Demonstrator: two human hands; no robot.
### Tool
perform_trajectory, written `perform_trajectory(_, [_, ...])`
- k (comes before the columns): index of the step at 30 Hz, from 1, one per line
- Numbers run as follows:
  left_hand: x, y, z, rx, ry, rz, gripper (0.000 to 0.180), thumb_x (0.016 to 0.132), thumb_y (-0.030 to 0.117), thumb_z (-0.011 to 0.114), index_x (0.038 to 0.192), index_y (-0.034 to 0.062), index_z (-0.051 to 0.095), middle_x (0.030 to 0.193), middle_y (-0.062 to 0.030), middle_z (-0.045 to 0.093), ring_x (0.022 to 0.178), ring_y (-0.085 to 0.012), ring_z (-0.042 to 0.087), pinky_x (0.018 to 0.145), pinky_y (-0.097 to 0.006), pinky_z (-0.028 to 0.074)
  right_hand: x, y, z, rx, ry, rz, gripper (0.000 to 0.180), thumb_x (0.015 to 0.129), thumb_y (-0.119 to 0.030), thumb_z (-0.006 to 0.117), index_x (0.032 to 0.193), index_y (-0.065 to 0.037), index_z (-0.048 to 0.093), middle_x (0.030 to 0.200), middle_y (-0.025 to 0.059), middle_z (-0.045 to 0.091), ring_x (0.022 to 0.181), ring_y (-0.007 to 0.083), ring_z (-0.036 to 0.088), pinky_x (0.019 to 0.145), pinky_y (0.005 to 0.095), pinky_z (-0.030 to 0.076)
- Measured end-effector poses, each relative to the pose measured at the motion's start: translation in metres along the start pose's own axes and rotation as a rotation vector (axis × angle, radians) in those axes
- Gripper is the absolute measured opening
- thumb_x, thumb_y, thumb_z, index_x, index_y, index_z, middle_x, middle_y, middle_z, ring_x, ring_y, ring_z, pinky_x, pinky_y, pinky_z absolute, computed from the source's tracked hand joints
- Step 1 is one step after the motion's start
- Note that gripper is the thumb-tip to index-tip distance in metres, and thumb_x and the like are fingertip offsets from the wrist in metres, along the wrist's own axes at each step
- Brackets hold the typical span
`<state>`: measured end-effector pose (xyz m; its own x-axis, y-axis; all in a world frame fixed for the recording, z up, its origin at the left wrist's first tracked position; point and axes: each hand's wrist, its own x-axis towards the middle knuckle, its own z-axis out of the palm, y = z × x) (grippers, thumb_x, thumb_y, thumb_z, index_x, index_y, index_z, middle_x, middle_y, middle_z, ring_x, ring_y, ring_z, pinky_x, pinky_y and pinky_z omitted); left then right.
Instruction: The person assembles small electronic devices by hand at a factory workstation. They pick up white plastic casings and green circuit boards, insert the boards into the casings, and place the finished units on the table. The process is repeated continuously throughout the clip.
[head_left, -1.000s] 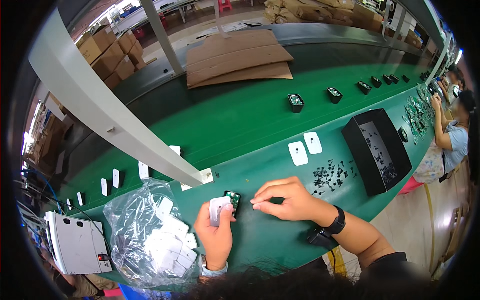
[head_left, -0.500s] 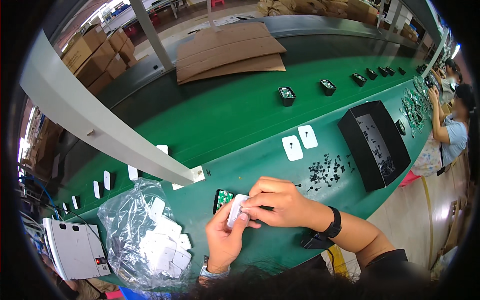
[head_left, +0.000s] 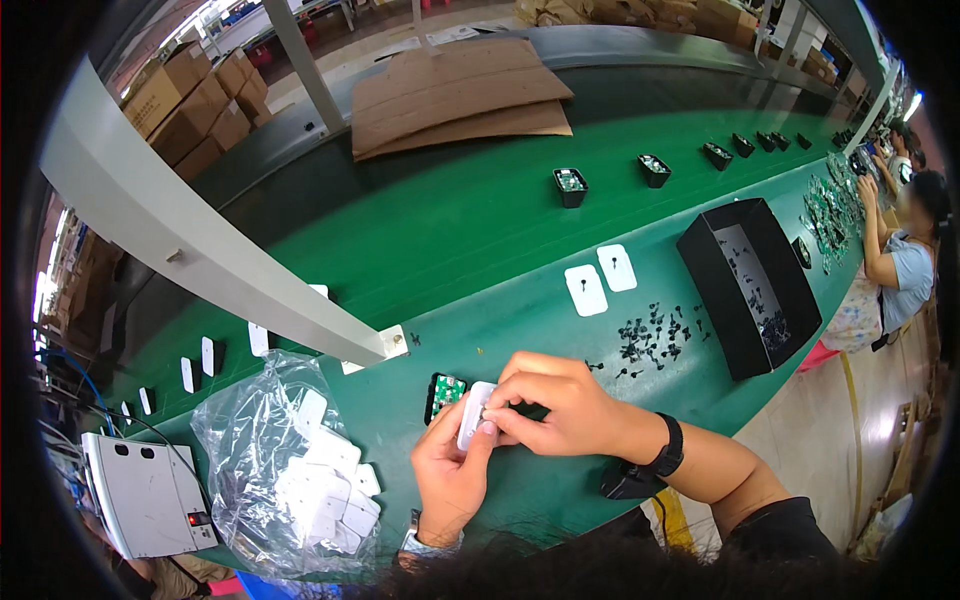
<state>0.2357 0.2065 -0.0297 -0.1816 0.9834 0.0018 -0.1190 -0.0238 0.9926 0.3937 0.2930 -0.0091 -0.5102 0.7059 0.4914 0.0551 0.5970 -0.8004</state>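
My left hand (head_left: 448, 478) is closed around a white plastic cover (head_left: 474, 416), holding it tilted over the bench. The thumb and forefinger of my right hand (head_left: 565, 405) are pinched together against the cover's right side; whatever sits between them is too small to name. Just behind the cover lies a black case with a green circuit board (head_left: 447, 392). Two white covers, a nearer one (head_left: 586, 290) and a farther one (head_left: 617, 267), each bear a small black part. Loose black parts (head_left: 650, 338) are scattered to the right of my hands.
A plastic bag of white covers (head_left: 325, 490) lies at left, by a grey machine (head_left: 150, 500). An open black box (head_left: 745, 290) stands at right. A slanting white post (head_left: 220, 250) rises from the bench. Cased boards (head_left: 570, 187) ride the green belt; a co-worker (head_left: 905, 240) sits far right.
The cased boards and white-topped pieces on the belt have shifted slightly left. My hands stay at the same spot, the right fingertips moving slightly at the cover.
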Motion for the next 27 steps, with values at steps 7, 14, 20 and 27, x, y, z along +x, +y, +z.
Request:
perform_trajectory(7, [0.003,0.012,0.004,-0.031,-0.034,-0.011,0.031,0.097,-0.002,0.058,0.127,-0.0094,0.061,0.109,-0.0143,0.068,0.088,-0.0187,0.070,0.075,-0.031,0.061,0.007,-0.001,-0.007,0.357,-0.062,0.391,0.029,0.082,-0.002,0.075,0.109,-0.001,0.063,0.084,0.0003,0.060,0.080,0.0061,0.058,0.058,0.0218,0.050])
perform_trajectory(14, [0.003,0.012,-0.002,-0.143,0.001,-0.088,0.025,0.098,-0.001,0.055,0.120,-0.0109,0.062,0.103,-0.0169,0.070,0.083,-0.0214,0.071,0.067,-0.033,0.062,0.001,0.011,-0.001,0.632,-0.208,0.487,0.031,0.084,-0.005,0.078,0.112,-0.002,0.063,0.090,0.0017,0.064,0.083,0.0055,0.059,0.059,0.0195,0.048])
perform_trajectory(20, [0.009,0.015,-0.023,-0.439,0.111,-0.116,0.023,0.096,0.002,0.053,0.116,-0.0074,0.061,0.099,-0.0166,0.070,0.077,-0.0228,0.070,0.064,-0.033,0.060,0.012,0.019,-0.021,0.124,-0.257,0.123,0.067,0.070,-0.006,0.080,0.132,-0.006,0.056,0.128,0.0095,0.058,0.118,0.0259,0.054,0.091,0.0348,0.048])
perform_trajectory(27, [0.026,0.002,-0.034,-0.325,0.328,-0.104,0.024,0.097,0.004,0.054,0.117,-0.0064,0.060,0.097,-0.0139,0.070,0.074,-0.0199,0.069,0.067,-0.031,0.057,0.007,0.034,0.010,-0.081,-0.360,0.065,0.082,0.076,0.002,0.070,0.150,-0.003,0.035,0.149,0.0173,0.043,0.139,0.0384,0.036,0.117,0.0476,0.032])
